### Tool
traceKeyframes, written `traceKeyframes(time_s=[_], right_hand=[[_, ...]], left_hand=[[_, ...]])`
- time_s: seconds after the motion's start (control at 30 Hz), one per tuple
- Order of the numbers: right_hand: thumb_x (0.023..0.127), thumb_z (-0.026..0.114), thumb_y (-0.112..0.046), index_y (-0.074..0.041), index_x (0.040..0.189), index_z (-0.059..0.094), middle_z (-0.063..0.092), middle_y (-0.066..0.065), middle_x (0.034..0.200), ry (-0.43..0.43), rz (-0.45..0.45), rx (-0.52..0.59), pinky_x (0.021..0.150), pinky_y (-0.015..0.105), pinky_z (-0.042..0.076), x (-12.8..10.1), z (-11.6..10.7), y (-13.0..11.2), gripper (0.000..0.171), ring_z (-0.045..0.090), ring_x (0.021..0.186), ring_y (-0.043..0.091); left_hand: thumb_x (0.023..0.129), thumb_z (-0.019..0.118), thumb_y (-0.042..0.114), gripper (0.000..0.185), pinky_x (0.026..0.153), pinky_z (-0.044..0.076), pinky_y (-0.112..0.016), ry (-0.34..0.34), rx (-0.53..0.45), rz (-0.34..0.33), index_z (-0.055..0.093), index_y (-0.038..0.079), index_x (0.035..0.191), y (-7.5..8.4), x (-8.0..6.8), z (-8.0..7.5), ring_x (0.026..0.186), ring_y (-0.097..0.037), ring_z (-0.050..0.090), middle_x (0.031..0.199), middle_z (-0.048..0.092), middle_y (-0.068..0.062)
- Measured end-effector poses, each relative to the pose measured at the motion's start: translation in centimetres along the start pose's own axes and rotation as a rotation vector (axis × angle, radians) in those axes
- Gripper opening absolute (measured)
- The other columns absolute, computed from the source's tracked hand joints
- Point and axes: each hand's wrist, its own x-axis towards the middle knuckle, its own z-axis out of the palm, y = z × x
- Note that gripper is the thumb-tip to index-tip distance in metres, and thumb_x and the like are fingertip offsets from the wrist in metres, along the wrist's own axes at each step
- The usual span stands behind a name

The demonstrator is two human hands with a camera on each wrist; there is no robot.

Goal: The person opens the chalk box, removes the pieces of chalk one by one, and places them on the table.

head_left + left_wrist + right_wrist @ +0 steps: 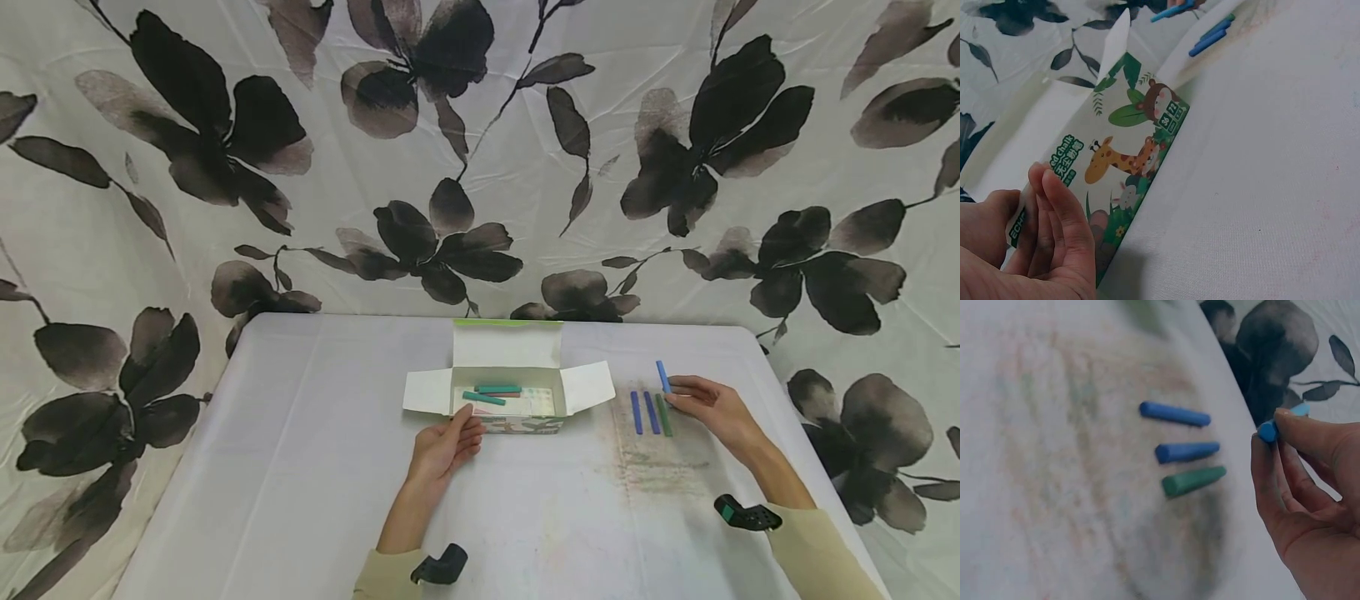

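An open chalk box [506, 392] with animal print [1129, 162] sits mid-table; two teal chalk sticks [491, 392] lie inside. My left hand [447, 444] holds the box's near left corner, fingers [1063, 212] against its printed side. My right hand [711, 406] pinches a light blue chalk [662, 376] [1269, 430] between thumb and fingers, just right of three sticks lying on the table: two blue chalks [643, 412] [1175, 414] and a green chalk [664, 414] [1192, 480].
The white tablecloth [315, 467] has smudged chalk stains [663, 458] under and near the loose sticks. A floral black-and-white backdrop [450, 167] hangs behind the table and drapes past its right edge.
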Motion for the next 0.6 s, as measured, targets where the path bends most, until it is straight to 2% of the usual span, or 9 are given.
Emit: traceKeyframes(time_s=[0.1,0.3,0.43,0.6], right_hand=[[0.100,0.071,-0.034,0.005,0.145,0.051,0.067,0.014,0.128,0.028,0.023,-0.009,0.087,0.015,0.055,-0.7,0.3,1.2,0.063,0.064,0.098,-0.006],[0.100,0.071,-0.031,0.009,0.142,0.052,0.066,0.022,0.128,0.047,0.057,-0.042,0.083,0.010,0.051,-2.0,1.0,3.0,0.061,0.062,0.094,-0.008],[0.100,0.072,-0.026,0.012,0.139,0.053,0.067,0.024,0.125,0.068,0.075,-0.080,0.080,0.008,0.048,-2.9,1.6,3.4,0.058,0.062,0.091,-0.009],[0.099,0.072,-0.018,0.014,0.133,0.058,0.071,0.026,0.118,0.083,0.048,-0.146,0.079,0.008,0.047,-3.8,2.1,3.4,0.048,0.064,0.090,-0.007]], left_hand=[[0.100,0.071,0.035,0.049,0.074,0.060,-0.019,-0.007,0.004,-0.003,0.067,-0.011,0.116,0.1,-0.1,-0.2,0.080,-0.009,0.070,0.090,0.076,-0.005],[0.099,0.071,0.035,0.050,0.072,0.060,-0.018,-0.013,0.007,-0.012,0.066,-0.011,0.116,0.2,-0.3,-0.6,0.080,-0.009,0.070,0.090,0.076,-0.005],[0.099,0.071,0.035,0.050,0.072,0.060,-0.018,-0.017,0.011,-0.017,0.066,-0.011,0.116,0.3,-0.5,-0.9,0.078,-0.008,0.070,0.089,0.076,-0.005],[0.100,0.071,0.034,0.049,0.072,0.060,-0.018,-0.032,0.021,-0.017,0.066,-0.012,0.116,0.5,-0.6,-1.3,0.078,-0.008,0.070,0.089,0.076,-0.005]])
